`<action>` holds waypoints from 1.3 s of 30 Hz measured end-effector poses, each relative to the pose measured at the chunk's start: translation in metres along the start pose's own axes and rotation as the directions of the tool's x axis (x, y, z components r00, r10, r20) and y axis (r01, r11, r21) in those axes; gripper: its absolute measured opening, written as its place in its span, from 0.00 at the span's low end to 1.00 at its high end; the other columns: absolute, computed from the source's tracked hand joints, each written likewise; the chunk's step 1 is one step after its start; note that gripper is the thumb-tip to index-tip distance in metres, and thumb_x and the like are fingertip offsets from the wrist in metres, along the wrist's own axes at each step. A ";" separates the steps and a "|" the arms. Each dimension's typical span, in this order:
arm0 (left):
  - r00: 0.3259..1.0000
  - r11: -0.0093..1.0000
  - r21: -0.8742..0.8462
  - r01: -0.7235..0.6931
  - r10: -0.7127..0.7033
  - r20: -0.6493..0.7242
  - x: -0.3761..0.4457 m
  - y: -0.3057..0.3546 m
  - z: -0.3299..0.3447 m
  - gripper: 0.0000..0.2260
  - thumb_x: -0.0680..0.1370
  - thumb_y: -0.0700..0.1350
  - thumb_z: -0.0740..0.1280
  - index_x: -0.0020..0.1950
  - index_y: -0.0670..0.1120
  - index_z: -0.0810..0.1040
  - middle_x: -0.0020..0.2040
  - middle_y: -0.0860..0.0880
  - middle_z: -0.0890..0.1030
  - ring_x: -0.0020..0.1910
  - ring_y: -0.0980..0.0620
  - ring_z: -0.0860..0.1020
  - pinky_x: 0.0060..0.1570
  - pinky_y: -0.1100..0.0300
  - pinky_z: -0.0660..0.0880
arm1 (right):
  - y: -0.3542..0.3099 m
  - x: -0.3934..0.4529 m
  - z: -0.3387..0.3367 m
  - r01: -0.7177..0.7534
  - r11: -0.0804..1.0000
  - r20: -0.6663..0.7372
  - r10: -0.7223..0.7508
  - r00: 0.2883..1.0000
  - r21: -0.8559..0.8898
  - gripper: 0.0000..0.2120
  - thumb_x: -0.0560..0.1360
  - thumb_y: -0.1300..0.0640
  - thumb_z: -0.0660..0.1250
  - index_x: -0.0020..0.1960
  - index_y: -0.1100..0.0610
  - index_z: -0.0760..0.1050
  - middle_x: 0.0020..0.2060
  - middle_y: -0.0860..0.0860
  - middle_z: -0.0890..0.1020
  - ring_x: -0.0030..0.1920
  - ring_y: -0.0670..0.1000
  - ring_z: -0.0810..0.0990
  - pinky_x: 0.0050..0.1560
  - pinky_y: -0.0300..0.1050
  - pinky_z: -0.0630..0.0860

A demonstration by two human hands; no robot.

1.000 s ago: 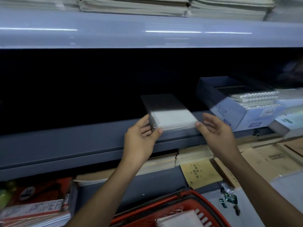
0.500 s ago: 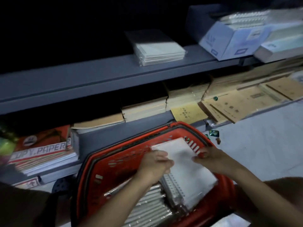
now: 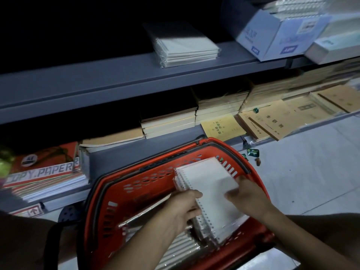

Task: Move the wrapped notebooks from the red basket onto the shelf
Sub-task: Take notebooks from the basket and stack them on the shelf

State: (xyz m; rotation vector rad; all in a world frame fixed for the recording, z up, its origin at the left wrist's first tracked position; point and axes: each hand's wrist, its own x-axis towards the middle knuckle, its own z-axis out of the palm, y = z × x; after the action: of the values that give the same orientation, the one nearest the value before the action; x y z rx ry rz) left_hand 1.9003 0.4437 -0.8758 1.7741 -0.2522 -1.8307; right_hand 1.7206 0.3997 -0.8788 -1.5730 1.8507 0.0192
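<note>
A red basket (image 3: 136,191) stands on the floor below the shelves, holding several wrapped spiral notebooks. The top white pack (image 3: 206,178) is tilted up out of the basket. My left hand (image 3: 183,211) grips its spiral edge on the left. My right hand (image 3: 245,199) holds its right edge. More wrapped packs (image 3: 140,225) lie lower in the basket. One wrapped pack (image 3: 185,47) lies on the grey shelf (image 3: 97,82) above.
A blue box (image 3: 272,34) of spiral notebooks sits on the shelf to the right. Brown exercise books (image 3: 282,117) and stacked pads fill the lower shelf. Copy paper reams (image 3: 44,172) lie at the left. Small wrappers (image 3: 253,152) litter the pale floor.
My hands left the pack on the shelf, came down into the basket, took hold of another white pack and have raised its far end.
</note>
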 end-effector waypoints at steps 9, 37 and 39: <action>0.969 0.964 -0.252 -0.088 0.142 0.205 -0.017 0.011 -0.035 0.08 0.77 0.35 0.68 0.53 0.45 0.77 0.44 0.43 0.80 0.39 0.49 0.76 0.39 0.54 0.78 | -0.026 -0.041 -0.048 -0.024 0.810 0.044 -0.002 0.999 0.587 0.10 0.79 0.66 0.66 0.47 0.52 0.82 0.46 0.50 0.82 0.44 0.47 0.80 0.44 0.43 0.82; 0.474 0.464 -0.223 -0.857 0.881 0.013 -0.096 0.185 -0.036 0.21 0.80 0.38 0.66 0.71 0.52 0.70 0.56 0.48 0.84 0.36 0.48 0.84 0.33 0.53 0.83 | -0.148 0.000 -0.151 0.569 0.403 -0.430 -0.387 0.816 0.717 0.09 0.80 0.59 0.67 0.57 0.49 0.80 0.36 0.66 0.75 0.32 0.52 0.71 0.35 0.45 0.70; 0.462 0.455 -0.154 -0.877 0.887 -0.013 -0.088 0.206 -0.029 0.19 0.81 0.40 0.65 0.72 0.52 0.69 0.55 0.50 0.83 0.30 0.47 0.82 0.35 0.52 0.82 | -0.159 0.027 -0.162 0.553 0.430 -0.420 -0.368 0.829 0.714 0.10 0.80 0.56 0.68 0.60 0.50 0.79 0.42 0.64 0.80 0.34 0.49 0.74 0.35 0.42 0.71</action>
State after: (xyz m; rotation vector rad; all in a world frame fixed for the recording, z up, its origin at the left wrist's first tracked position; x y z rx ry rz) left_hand 1.9797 0.3277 -0.6984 1.0789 -0.8805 -1.0607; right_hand 1.7794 0.2644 -0.7037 -1.3209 1.1400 -1.1543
